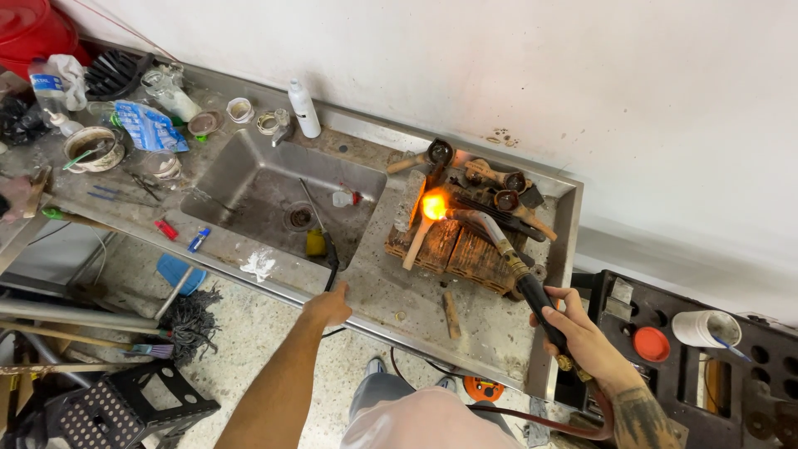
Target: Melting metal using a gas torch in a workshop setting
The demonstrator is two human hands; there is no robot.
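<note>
My right hand [582, 333] grips the black handle of a gas torch [507, 249] whose curved metal nozzle points left. At its tip a bright orange flame [433, 205] glows over a small crucible on red bricks [453, 245]. A wooden handle [416, 241] runs down from the glowing crucible. My left hand [327, 306] rests on the front edge of the steel counter [374, 291], holding nothing. A reddish hose [532, 420] trails from the torch past my knees.
A steel sink [274, 191] lies left of the bricks. More crucibles with wooden handles [499, 179] lie behind the flame. Bottles, tape rolls and bowls crowd the counter's left end. A mop and black stool [116, 407] stand on the floor; a dark tool rack [690, 357] is at right.
</note>
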